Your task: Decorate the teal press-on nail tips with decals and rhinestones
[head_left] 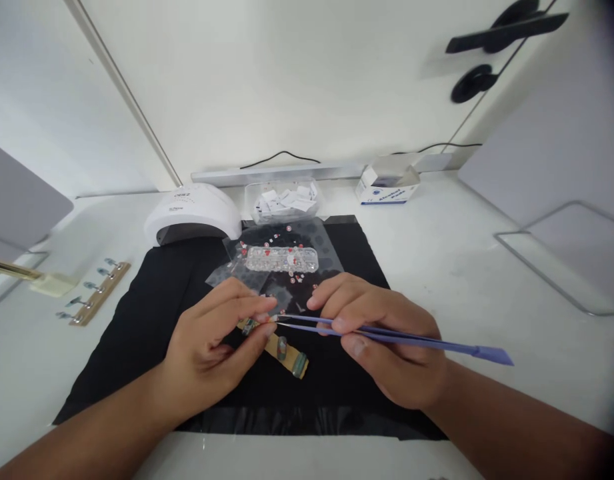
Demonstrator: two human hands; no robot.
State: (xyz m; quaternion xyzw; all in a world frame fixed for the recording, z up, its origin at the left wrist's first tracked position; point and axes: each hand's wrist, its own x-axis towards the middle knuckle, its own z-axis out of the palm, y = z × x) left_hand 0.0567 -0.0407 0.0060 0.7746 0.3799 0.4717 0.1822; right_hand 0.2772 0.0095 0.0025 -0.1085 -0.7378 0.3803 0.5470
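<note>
A pair of purple tweezers [401,337] lies in my right hand [387,333], with thumb and fingers closed around its arms. The tips point left and meet a tiny whitish-orange piece [273,319] at the fingertips of my left hand [217,340]. My left thumb and fingers are pinched together there; what exactly they grip is too small and partly hidden. Just below lies a tan strip [271,345] bearing several dark greenish press-on nails [300,364], its upper end partly covered by my left hand. Beyond my hands sits a clear compartment case [281,259] with small charms around it.
A black mat [151,320] covers the white table [437,253]. Behind stand a white nail lamp [194,210], a clear box of white packets [285,200] and an alcohol pads box [388,183]. At left are a wooden nail stand [101,293] and a brush-like tool [51,285].
</note>
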